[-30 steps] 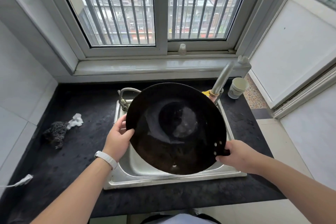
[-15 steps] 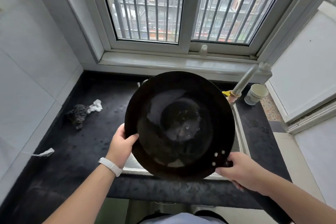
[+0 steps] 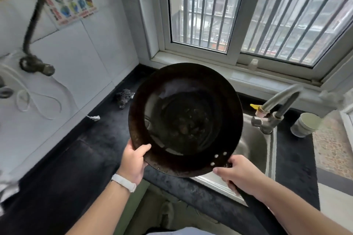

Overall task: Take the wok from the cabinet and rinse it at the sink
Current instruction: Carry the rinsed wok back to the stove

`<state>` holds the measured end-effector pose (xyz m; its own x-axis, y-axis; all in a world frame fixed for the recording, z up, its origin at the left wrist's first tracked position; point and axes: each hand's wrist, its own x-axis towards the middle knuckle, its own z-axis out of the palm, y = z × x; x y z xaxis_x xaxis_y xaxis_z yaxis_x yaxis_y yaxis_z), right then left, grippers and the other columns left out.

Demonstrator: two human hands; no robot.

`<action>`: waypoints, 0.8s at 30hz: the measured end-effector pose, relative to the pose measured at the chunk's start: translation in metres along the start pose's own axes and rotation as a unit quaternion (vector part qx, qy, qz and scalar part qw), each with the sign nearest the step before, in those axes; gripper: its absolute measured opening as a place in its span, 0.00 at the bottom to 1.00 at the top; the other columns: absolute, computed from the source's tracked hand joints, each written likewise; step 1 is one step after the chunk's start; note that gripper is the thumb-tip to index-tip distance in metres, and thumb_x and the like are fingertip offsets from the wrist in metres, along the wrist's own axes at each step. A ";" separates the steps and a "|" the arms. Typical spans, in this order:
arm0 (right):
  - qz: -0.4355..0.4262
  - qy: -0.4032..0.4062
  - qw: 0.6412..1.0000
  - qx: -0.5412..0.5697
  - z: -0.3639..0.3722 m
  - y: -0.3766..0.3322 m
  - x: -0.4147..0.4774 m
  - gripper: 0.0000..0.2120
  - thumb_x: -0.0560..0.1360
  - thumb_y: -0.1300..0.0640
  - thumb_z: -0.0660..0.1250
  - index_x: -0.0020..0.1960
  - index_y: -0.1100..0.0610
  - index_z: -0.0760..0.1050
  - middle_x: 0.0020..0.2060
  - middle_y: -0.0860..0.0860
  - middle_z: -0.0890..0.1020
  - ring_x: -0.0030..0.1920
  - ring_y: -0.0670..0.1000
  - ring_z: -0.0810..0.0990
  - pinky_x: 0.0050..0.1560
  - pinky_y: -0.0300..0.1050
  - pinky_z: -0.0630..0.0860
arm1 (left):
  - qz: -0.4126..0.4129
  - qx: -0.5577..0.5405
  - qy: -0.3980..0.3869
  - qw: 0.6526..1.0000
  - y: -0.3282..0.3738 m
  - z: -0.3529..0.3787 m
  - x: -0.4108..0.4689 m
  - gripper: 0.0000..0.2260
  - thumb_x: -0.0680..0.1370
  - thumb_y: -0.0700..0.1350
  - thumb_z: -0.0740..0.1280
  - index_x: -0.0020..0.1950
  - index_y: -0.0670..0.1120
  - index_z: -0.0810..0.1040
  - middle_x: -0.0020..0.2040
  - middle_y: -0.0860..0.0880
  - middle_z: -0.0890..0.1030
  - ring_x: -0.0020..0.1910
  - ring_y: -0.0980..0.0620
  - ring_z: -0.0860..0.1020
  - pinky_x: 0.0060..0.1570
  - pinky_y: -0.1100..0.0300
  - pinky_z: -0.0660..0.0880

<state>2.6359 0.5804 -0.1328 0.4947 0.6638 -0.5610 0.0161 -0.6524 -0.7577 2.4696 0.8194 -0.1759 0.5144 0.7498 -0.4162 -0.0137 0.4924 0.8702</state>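
Note:
I hold a round black wok (image 3: pixel 185 120) in both hands, raised above the black counter, its inside facing me and wet-looking. My left hand (image 3: pixel 133 160) grips the near-left rim, thumb over the edge. My right hand (image 3: pixel 238 174) is closed around the dark handle by the three rivets. The steel sink (image 3: pixel 254 149) lies below and to the right, partly hidden by the wok. The faucet (image 3: pixel 275 108) stands at the sink's far right; I see no water running from it.
A steel-wool scrubber (image 3: pixel 124 96) lies on the counter (image 3: pixel 80 154) near the left tiled wall. A paper cup (image 3: pixel 305 124) stands right of the faucet. A small bottle (image 3: pixel 253 65) sits on the window sill. A pipe fitting (image 3: pixel 36 65) and white cord project from the left wall.
The wok has come up and moved left off the sink, now partly over the counter. The view has swung left, showing the left wall. Both hands keep their grip.

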 end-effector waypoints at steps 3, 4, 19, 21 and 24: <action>-0.022 -0.033 0.999 -0.008 0.004 0.000 0.001 0.15 0.75 0.58 0.70 0.33 0.60 0.72 0.23 0.58 0.75 0.23 0.55 0.71 0.28 0.40 0.71 | 0.009 -0.039 0.054 0.998 -0.005 -0.003 -0.029 0.17 0.79 0.30 0.61 0.64 0.43 0.76 0.54 0.38 0.83 0.51 0.39 0.83 0.50 0.45 0.81; -0.028 -0.046 0.999 -0.009 0.007 -0.001 0.001 0.14 0.76 0.59 0.70 0.33 0.61 0.72 0.24 0.58 0.75 0.25 0.55 0.71 0.27 0.41 0.72 | 0.012 -0.054 0.071 0.996 -0.006 -0.005 -0.039 0.17 0.78 0.29 0.61 0.63 0.43 0.76 0.55 0.38 0.83 0.51 0.39 0.82 0.51 0.44 0.80; -0.061 -0.212 0.973 -0.060 0.105 -0.020 -0.016 0.15 0.77 0.60 0.70 0.34 0.60 0.71 0.23 0.53 0.73 0.20 0.52 0.69 0.23 0.41 0.68 | 0.073 -0.086 0.268 0.957 -0.028 -0.104 -0.160 0.20 0.76 0.29 0.61 0.59 0.49 0.80 0.53 0.45 0.84 0.53 0.43 0.81 0.45 0.53 0.78; -0.067 -0.224 0.970 -0.071 0.126 -0.027 -0.022 0.16 0.77 0.60 0.70 0.32 0.60 0.71 0.21 0.53 0.73 0.20 0.51 0.69 0.22 0.39 0.68 | 0.082 -0.089 0.285 0.951 -0.029 -0.124 -0.176 0.22 0.75 0.29 0.62 0.58 0.52 0.80 0.55 0.45 0.84 0.54 0.44 0.81 0.48 0.52 0.78; -0.081 -0.251 0.961 -0.087 0.165 -0.038 -0.034 0.15 0.78 0.60 0.69 0.34 0.61 0.71 0.23 0.54 0.73 0.21 0.52 0.69 0.22 0.38 0.68 | 0.095 -0.096 0.310 0.941 -0.030 -0.159 -0.201 0.23 0.75 0.28 0.62 0.59 0.53 0.79 0.55 0.46 0.84 0.54 0.45 0.81 0.48 0.53 0.78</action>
<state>2.4751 0.6430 -0.1402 -0.0070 0.8258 -0.5640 0.2246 -0.5483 -0.8056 2.2302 0.7244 -0.1602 -0.1115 0.9164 -0.3844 -0.2406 0.3504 0.9052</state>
